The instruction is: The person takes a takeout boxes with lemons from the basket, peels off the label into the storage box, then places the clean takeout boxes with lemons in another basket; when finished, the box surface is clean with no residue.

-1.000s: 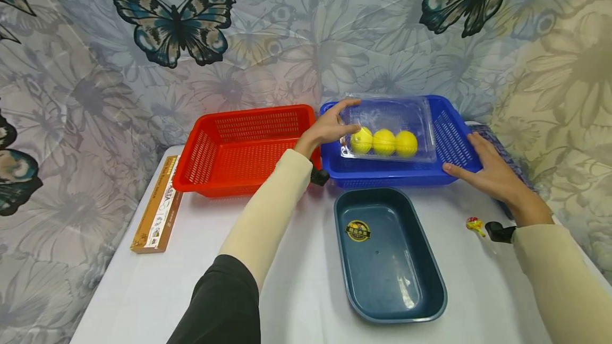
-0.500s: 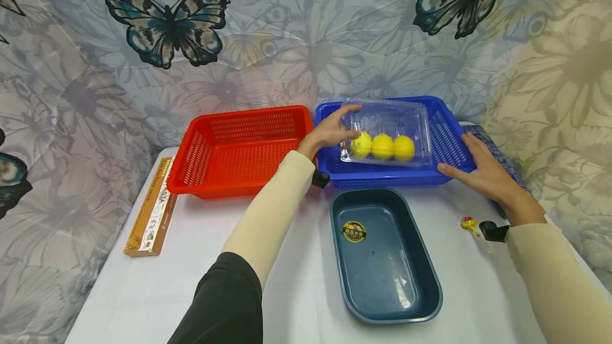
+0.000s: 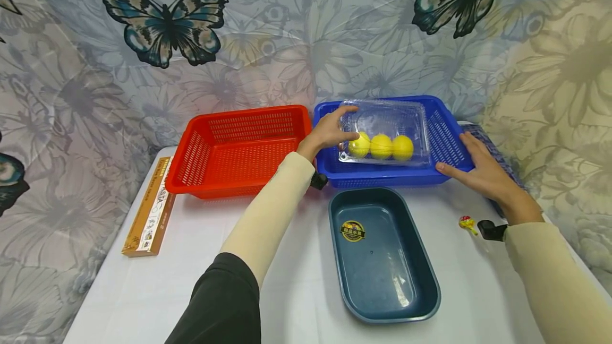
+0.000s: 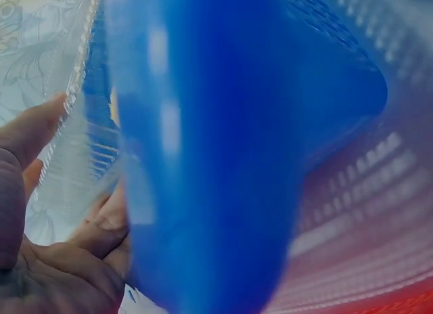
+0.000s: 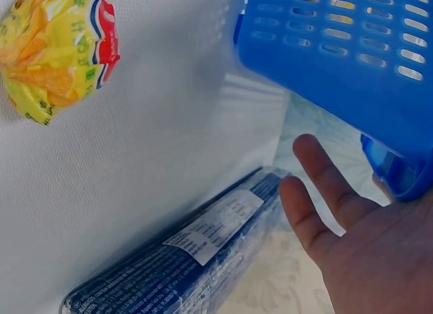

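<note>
Carrying surface: a desk (image 3: 296,280) under a white cover bears everything, and a curtain (image 3: 268,41) printed with butterflies and flowers hangs close behind its far edge
Far edge: a red basket (image 3: 239,150) stands left of a blue basket (image 3: 447,137), their rims just beside each other
Near middle: a dark teal tray (image 3: 382,256) with a round sticker lies in front of the blue basket
Left edge: a long tan box (image 3: 149,211) lies flat
Right edge: a small yellow and red wrapped sweet (image 3: 466,223) lies near the right wrist, and a long dark blue packet (image 5: 183,266) lies beyond it by the blue basket's right end
Change from a second ago: the clear clamshell box (image 3: 384,131) with three yellow lemons (image 3: 381,146) sits a touch further left over the blue basket; both hands keep their places on it and on the basket
Left hand (image 3: 330,130): fingers curve round the left end of the clear clamshell box, thumb below and fingertips on the lid, holding it over the blue basket
Right hand (image 3: 478,169): fingers are straight and spread, resting flat against the right front corner of the blue basket and gripping nothing
</note>
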Motion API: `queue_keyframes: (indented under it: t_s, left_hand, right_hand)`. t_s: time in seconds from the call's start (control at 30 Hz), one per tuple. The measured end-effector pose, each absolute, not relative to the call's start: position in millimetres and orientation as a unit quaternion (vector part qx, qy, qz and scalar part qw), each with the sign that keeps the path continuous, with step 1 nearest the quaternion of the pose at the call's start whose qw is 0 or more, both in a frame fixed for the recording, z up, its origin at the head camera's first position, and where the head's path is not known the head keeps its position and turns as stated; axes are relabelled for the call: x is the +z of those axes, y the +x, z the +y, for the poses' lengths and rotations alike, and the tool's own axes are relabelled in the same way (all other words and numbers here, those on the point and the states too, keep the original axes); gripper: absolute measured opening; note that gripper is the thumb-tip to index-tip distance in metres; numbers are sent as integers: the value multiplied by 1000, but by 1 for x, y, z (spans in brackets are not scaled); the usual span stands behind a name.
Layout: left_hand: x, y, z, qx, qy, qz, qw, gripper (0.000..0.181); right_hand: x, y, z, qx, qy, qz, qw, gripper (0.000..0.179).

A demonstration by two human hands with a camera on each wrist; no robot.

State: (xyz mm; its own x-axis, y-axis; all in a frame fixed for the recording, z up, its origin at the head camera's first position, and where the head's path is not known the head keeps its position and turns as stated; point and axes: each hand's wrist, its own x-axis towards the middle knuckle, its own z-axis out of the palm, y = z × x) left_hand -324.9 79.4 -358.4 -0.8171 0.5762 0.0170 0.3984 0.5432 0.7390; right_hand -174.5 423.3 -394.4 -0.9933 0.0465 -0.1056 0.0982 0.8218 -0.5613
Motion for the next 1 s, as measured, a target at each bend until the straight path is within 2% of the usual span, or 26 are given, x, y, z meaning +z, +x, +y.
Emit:
queue_keyframes:
  t_s: [0.5,1.0]
  left_hand:
    - [-355,-324,80,361,262,889,104,66]
    - [-348,-323,79,351,254,889,149,70]
  right_hand:
    - [-393,-174,424,-297,36,953,46,110]
    - [-394,-172,424,-299,35,953,39,108]
